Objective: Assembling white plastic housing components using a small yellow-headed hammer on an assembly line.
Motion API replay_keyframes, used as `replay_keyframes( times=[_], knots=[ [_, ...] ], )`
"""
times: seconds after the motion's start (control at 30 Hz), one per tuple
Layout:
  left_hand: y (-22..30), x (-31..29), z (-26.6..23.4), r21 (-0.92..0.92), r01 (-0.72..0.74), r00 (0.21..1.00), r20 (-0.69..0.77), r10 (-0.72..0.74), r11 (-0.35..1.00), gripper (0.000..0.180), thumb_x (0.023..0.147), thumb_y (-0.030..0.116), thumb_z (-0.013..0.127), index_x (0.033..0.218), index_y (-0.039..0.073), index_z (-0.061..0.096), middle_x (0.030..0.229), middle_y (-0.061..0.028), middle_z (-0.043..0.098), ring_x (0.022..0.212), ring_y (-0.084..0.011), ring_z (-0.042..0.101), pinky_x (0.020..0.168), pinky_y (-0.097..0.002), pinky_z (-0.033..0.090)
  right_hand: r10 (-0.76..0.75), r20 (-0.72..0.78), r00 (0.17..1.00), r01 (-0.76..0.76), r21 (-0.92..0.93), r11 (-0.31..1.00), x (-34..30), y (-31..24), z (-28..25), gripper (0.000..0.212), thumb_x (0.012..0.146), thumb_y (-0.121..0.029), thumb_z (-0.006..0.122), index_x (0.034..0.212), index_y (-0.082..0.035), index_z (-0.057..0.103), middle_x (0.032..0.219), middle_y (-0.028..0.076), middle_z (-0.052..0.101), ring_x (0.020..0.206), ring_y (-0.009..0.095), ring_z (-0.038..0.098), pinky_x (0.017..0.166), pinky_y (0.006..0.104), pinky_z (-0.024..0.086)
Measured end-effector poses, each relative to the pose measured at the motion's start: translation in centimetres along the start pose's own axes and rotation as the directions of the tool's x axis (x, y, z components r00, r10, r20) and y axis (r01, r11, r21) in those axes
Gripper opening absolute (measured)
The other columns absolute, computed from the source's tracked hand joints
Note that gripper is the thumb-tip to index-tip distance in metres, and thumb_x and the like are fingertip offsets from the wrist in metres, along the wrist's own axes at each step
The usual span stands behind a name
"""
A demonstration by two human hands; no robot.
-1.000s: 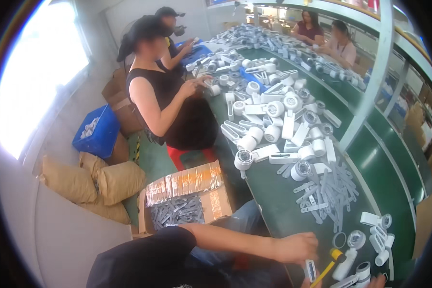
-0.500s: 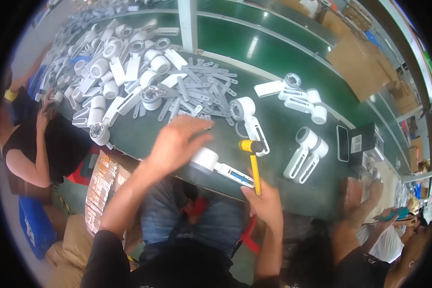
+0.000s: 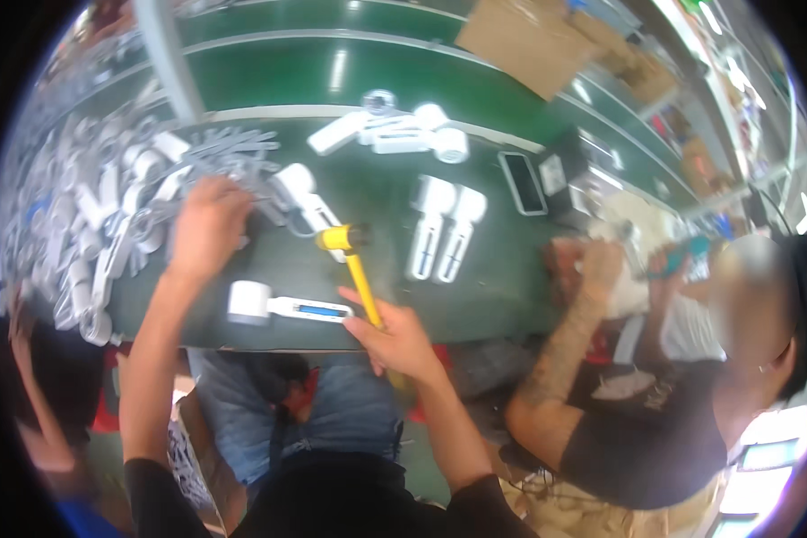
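My right hand [image 3: 399, 339] is closed round the handle of a small yellow hammer [image 3: 360, 282], its yellow and black head raised above the green table. Just left of that hand lies a white handheld device [image 3: 249, 302] with a round head and a slotted handle, a blue strip showing in the slot. At the near edge of a heap of flat grey strips [image 3: 233, 148] is my left hand [image 3: 208, 229]. Its fingers point down among the strips and are blurred; whether they grip one is hidden. Another white device [image 3: 300, 186] lies beyond the hammer head.
Many white devices [image 3: 85, 206] are heaped on the left. Two stand side by side [image 3: 438, 229] right of centre, and several lie at the back [image 3: 403, 134]. A phone [image 3: 522, 184] and a dark box [image 3: 578, 170] are further right. A co-worker's arm [image 3: 556, 359] reaches in there.
The view has swung to the right. My left hand has moved away from the white device in front of me to the grey strips. The hammer is still in my right hand.
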State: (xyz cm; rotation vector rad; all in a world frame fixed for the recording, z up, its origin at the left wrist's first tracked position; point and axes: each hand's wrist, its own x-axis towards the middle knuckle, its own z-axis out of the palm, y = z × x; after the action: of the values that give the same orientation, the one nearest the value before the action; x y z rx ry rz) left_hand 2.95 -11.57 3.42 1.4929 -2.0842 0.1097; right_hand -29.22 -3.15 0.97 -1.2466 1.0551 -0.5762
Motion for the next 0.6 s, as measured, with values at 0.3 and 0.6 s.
replay_keyframes(
  times=[0.3, 0.6],
  knots=[
    [10.6, -6.2, -3.2, -0.863, 0.503, 0.702, 0.441, -0.559, -0.048, 0.009, 0.097, 0.007, 0.074, 0.103, 0.006, 0.068, 0.096, -0.0084, 0.076, 0.084, -0.0165, 0.074, 0.072, -0.0297, 0.058, -0.099, -0.314, 0.944, 0.197, 0.300, 0.934, -2.6, -2.9, 4.5, 0.043, 0.107, -0.021, 0.061, 0.147, -0.004, 0.056, 0.092, 0.000, 0.070, 0.046, 0.003, 0.047, 0.041, 0.0215, 0.037],
    [8.9, -8.9, -2.8, -0.206, 0.082, 0.984, -0.137, -0.112, 0.975, 0.050, 0.078, 0.021, 0.087, 0.123, 0.007, 0.071, 0.114, -0.0078, 0.074, 0.113, -0.0297, 0.067, 0.100, -0.0432, 0.051, -0.094, -0.471, 0.877, 0.164, 0.109, 0.980, -2.3, -2.2, 4.0, 0.028, 0.104, -0.018, 0.067, 0.123, 0.002, 0.072, 0.073, -0.001, 0.064, 0.048, 0.003, 0.046, 0.042, 0.0209, 0.032]
  ],
)
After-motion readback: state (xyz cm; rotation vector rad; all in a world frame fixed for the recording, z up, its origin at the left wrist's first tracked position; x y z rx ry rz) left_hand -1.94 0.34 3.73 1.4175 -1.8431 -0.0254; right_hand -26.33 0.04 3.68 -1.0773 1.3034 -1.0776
